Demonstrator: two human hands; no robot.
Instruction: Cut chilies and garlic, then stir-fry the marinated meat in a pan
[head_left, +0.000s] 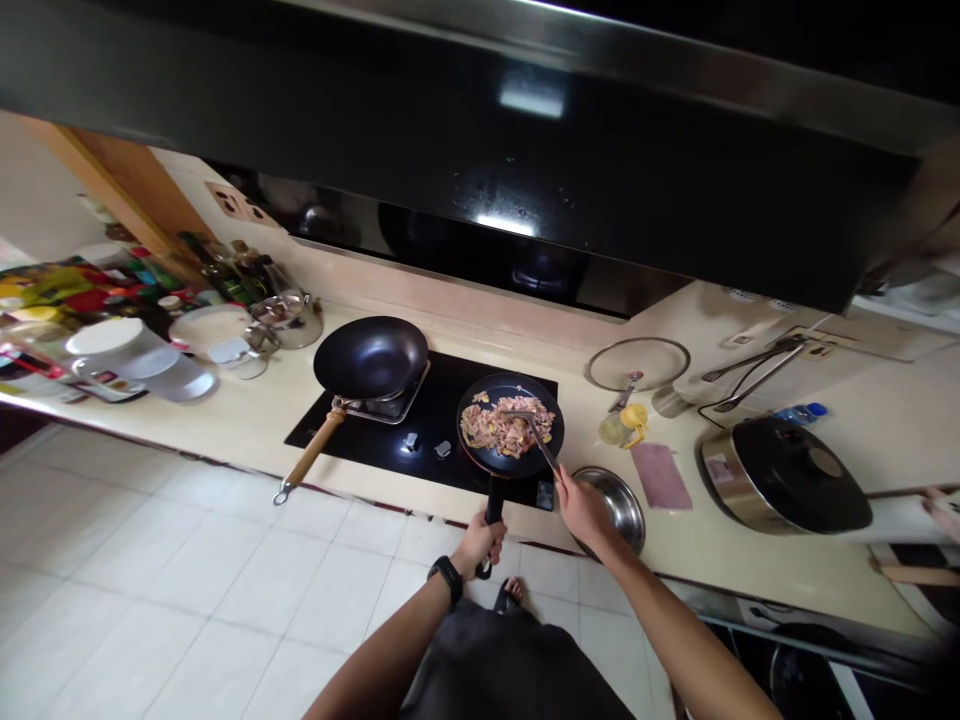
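Observation:
My left hand (480,546) is wrapped round the black handle of a frying pan (541,462) on the right side of the cooktop. Chopped pinkish meat with yellowish bits (495,425) lies spread in the pan. In my right hand (583,508) is the handle of a spatula (541,442), its dark blade resting among the meat. A steel bowl (634,515) stands on the counter, partly hidden behind my right hand and forearm. To the left, a dark wok (367,360) with a wooden handle sits on the other burner.
Low overhead hangs a black range hood (375,130). Right of the cooktop are a glass lid (637,362), a yellow-topped jar (626,427), a pink cloth (661,477) and a large lidded pot (787,480). Bottles, tubs and a steel pot (296,325) crowd the left counter.

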